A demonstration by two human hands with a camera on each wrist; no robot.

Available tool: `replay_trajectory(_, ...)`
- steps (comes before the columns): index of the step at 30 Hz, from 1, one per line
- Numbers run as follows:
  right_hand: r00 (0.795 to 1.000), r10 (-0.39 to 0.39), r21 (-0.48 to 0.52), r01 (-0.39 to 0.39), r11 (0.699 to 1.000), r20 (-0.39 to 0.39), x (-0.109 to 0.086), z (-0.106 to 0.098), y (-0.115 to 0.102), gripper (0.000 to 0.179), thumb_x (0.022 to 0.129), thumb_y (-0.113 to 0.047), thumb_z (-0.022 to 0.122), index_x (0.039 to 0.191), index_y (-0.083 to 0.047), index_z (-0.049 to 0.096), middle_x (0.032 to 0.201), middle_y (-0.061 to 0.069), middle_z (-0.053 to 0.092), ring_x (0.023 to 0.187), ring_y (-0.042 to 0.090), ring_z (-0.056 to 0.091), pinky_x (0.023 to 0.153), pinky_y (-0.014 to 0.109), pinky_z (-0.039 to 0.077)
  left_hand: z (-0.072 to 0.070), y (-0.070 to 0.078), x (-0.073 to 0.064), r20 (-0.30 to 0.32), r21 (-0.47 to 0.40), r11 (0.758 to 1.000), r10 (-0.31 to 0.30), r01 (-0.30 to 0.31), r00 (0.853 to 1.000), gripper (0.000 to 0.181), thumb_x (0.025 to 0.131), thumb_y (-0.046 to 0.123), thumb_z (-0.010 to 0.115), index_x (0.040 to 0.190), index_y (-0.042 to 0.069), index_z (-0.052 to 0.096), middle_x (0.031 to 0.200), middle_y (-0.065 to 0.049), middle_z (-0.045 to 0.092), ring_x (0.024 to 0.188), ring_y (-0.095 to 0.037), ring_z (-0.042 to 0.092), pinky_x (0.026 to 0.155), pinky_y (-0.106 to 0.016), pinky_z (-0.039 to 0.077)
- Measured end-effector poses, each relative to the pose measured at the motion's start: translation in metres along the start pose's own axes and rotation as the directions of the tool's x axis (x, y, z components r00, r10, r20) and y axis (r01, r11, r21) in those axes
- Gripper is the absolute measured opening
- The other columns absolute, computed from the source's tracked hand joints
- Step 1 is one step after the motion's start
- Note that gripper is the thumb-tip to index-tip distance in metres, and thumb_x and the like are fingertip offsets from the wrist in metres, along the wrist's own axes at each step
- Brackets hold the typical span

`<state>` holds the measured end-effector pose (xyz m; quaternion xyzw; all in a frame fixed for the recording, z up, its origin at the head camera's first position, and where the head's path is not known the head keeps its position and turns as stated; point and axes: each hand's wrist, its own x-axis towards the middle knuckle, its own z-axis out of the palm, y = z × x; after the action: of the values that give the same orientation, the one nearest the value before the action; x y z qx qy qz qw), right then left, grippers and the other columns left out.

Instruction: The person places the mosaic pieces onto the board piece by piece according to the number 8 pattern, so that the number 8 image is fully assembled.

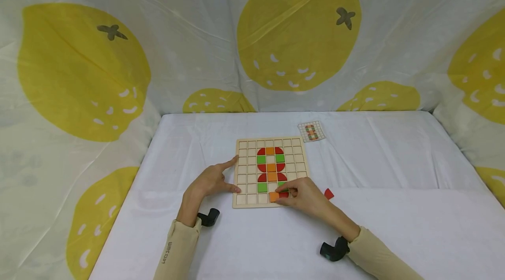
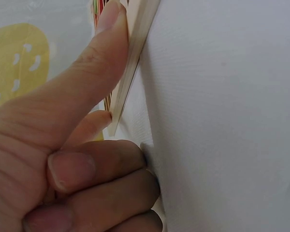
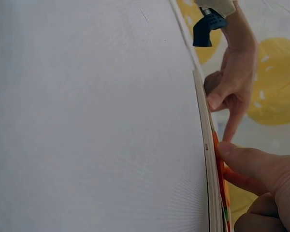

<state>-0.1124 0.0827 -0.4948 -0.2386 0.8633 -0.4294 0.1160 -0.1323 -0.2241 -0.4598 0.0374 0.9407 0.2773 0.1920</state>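
A wooden grid board [image 1: 242, 178] lies on the white cloth, with red rounded tiles, green square tiles [image 1: 262, 187] and orange square tiles [image 1: 272, 176] set in its middle columns. Thumb and index finger of my left hand [image 1: 211, 180] are stretched apart and touch the board's left edge; its other fingers are curled below, as the left wrist view shows. At the board's near side my right hand [image 1: 305, 194] pinches an orange square tile [image 1: 273, 197] between thumb and index finger, over the bottom row. The right fingers partly cover a red tile [image 1: 283, 194] beside it.
A loose red quarter-round tile [image 1: 328, 193] lies on the cloth right of the board, close to my right hand. Beyond the board's far right corner lies a small pattern card [image 1: 311, 131]. Lemon-print curtains [image 1: 197, 52] stand behind and at both sides.
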Motion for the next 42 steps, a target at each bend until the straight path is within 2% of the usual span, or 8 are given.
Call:
replay_trajectory(13,1.0,-0.001,0.005,0.001,1.0,-0.004,-0.001,0.003,0.0,0.02,0.083,-0.02,0.088,0.101,-0.014,0.083,0.055,-0.01,0.029,0.053,0.002,0.024,0.053,0.02,0.02,0.0,0.001,0.0,0.007,-0.009,1.0,-0.005,0.005,1.0,0.109,0.074,0.038,0.093,0.164,0.03,0.03,0.076,-0.001,0.043,0.073,-0.018,0.044,0.071,-0.033,0.037)
replay_trajectory(17,1.0,-0.006,0.017,0.006,1.0,-0.012,-0.002,0.004,0.0,0.021,0.082,-0.019,0.088,0.102,-0.013,0.084,0.053,-0.01,0.029,0.052,0.002,0.023,0.052,0.02,0.019,0.001,0.001,-0.001,0.009,-0.004,1.0,-0.004,0.004,1.0,0.109,0.074,0.039,0.093,0.164,0.03,0.03,0.076,-0.002,0.047,0.073,-0.018,0.045,0.073,-0.033,0.038)
replay_trajectory(23,0.999,-0.041,0.027,0.042,0.999,-0.02,-0.002,0.006,0.002,0.023,0.083,-0.022,0.088,0.105,-0.014,0.084,0.054,-0.012,0.038,0.053,0.0,0.027,0.051,0.018,0.021,0.0,0.002,-0.001,0.012,0.003,1.0,-0.013,0.013,1.0,0.109,0.075,0.04,0.092,0.164,0.03,0.03,0.082,-0.007,0.057,0.079,-0.02,0.049,0.076,-0.033,0.039)
replay_trajectory(28,0.999,-0.033,0.031,0.034,0.999,-0.01,-0.002,0.004,0.001,0.023,0.085,-0.024,0.087,0.106,-0.017,0.084,0.055,-0.011,0.032,0.053,0.0,0.026,0.051,0.019,0.021,0.0,0.002,0.0,0.016,0.0,1.0,-0.011,0.011,1.0,0.109,0.075,0.04,0.092,0.164,0.029,0.03,0.083,-0.008,0.057,0.079,-0.02,0.049,0.076,-0.034,0.039)
replay_trajectory(34,0.999,0.026,0.045,-0.024,0.999,-0.036,-0.009,-0.019,0.003,0.019,0.087,-0.024,0.085,0.103,-0.016,0.083,0.055,-0.009,0.026,0.053,0.003,0.025,0.052,0.02,0.021,0.0,0.002,0.0,0.014,-0.011,1.0,-0.002,0.002,1.0,0.109,0.075,0.039,0.092,0.164,0.028,0.03,0.079,-0.003,0.051,0.076,-0.018,0.046,0.074,-0.033,0.039)
replay_trajectory(37,0.997,0.029,0.03,-0.027,0.999,-0.071,-0.017,-0.036,0.012,0.019,0.087,-0.02,0.084,0.105,-0.013,0.083,0.056,-0.009,0.026,0.053,0.003,0.024,0.051,0.02,0.022,0.0,0.002,0.0,0.012,-0.01,1.0,-0.006,0.006,1.0,0.109,0.075,0.039,0.093,0.164,0.029,0.03,0.077,-0.002,0.047,0.073,-0.018,0.044,0.072,-0.033,0.037)
replay_trajectory(40,0.994,0.036,-0.003,-0.037,0.999,-0.1,-0.027,-0.052,0.025,0.022,0.086,-0.019,0.085,0.107,-0.011,0.082,0.057,-0.01,0.027,0.053,0.002,0.025,0.051,0.02,0.024,0.0,0.003,-0.001,0.013,-0.01,1.0,-0.015,0.015,1.0,0.109,0.075,0.038,0.093,0.164,0.03,0.03,0.077,-0.003,0.048,0.074,-0.019,0.045,0.072,-0.034,0.037)
replay_trajectory(42,0.993,0.058,-0.018,-0.061,0.998,-0.107,-0.035,-0.062,0.034,0.024,0.086,-0.018,0.085,0.109,-0.011,0.081,0.056,-0.011,0.028,0.051,0.001,0.034,0.051,0.02,0.026,0.0,0.003,-0.001,0.013,-0.009,1.0,-0.022,0.022,1.0,0.109,0.075,0.038,0.093,0.164,0.03,0.03,0.079,-0.005,0.052,0.076,-0.019,0.047,0.073,-0.034,0.038)
